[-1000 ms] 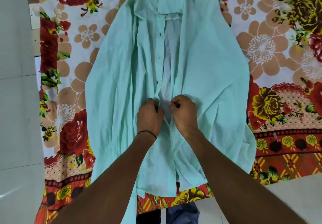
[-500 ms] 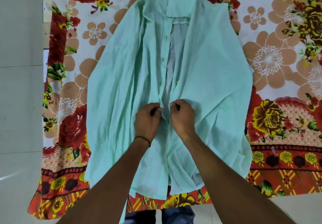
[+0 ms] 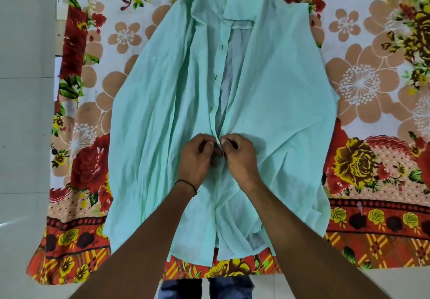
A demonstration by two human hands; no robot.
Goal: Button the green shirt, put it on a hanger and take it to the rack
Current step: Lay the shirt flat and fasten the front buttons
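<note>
Buttoning advice, going by where the hands are right now. The shirt (image 3: 279,112) lies front up on a floral sheet (image 3: 360,84), with its collar (image 3: 242,3) at the far end and the hem toward the person. Left hand (image 3: 197,159) has its fingers curled and is pinching the left front edge about halfway down. Right hand (image 3: 242,159) pinches the other edge just beside it, thumbs almost touching. The button and hole themselves are hidden under the fingers.

I'd say line the two edges up level first, since this fabric looks thin and slippery enough to match with the wrong hole. Keep one edge taut, tip the button sideways, feed it through, then tug gently to check. After that, work up toward the collar one at a time.

The shirt itself is pale mint and very crinkly, with long wrinkles running down both fronts. Above the hands it gapes open and shows the paler inside. Two small dark marks (image 3: 216,76) sit on the left strip, buttons or holes, can't tell. Below the hands the fronts meet, and the lower right hem is bunched up. No hanger or rack is in view.
</note>
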